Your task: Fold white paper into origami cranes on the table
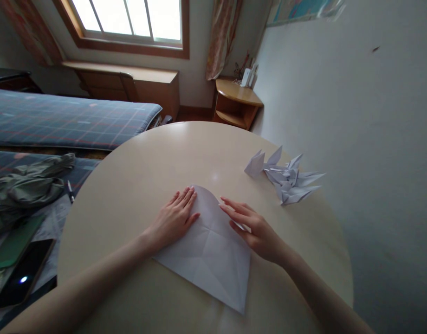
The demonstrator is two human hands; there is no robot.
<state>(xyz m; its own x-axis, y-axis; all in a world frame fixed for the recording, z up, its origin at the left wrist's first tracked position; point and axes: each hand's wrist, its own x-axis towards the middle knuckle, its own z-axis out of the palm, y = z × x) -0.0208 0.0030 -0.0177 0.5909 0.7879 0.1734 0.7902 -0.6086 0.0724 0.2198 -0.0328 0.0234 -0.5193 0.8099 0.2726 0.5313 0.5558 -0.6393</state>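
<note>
Fingers [187,199] touch creased paper [213,260], its long axis slanting near-right.

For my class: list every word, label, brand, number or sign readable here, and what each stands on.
None can be read.
Coloured poster on the wall: cut off and blurred, nothing legible.
Loose papers beside the table: any print is too faint to read.
White items on the corner shelf: too small to tell.
White sheet under the hands: creases, no writing visible.
</note>
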